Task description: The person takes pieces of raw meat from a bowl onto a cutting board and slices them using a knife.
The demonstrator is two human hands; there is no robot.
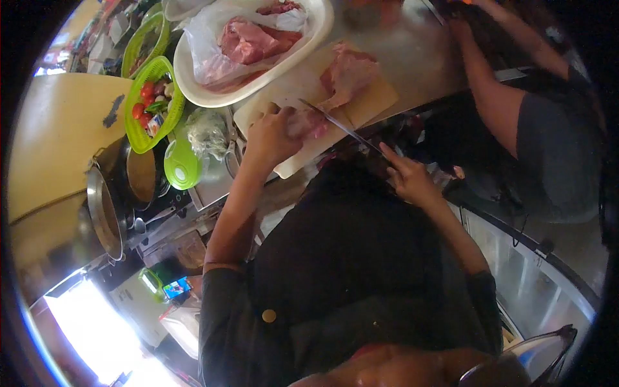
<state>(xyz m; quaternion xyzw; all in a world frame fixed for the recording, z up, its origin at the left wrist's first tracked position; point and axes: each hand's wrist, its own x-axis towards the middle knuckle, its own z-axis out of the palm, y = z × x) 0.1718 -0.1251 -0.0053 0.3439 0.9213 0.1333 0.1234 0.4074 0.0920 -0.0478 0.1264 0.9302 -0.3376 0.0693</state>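
A light cutting board point(380, 103) lies in front of me with raw meat on it. My left hand point(272, 134) has its fingers curled onto a pale pink piece of raw meat point(309, 122) at the board's near left part. In my right hand point(412, 179) is a knife point(348, 131), gripped by its handle. The blade points up and left, its tip over the meat beside my left hand. A larger cut of raw meat point(351, 72) rests farther back on the board, apart from both hands.
Behind the board stands a white tub point(200, 98) with raw meat on plastic. Green baskets point(132, 132) hold tomatoes and other vegetables at the left, near a green lid point(182, 169) and pans point(106, 213). At the right, another person's arms point(490, 97) reach over the counter.
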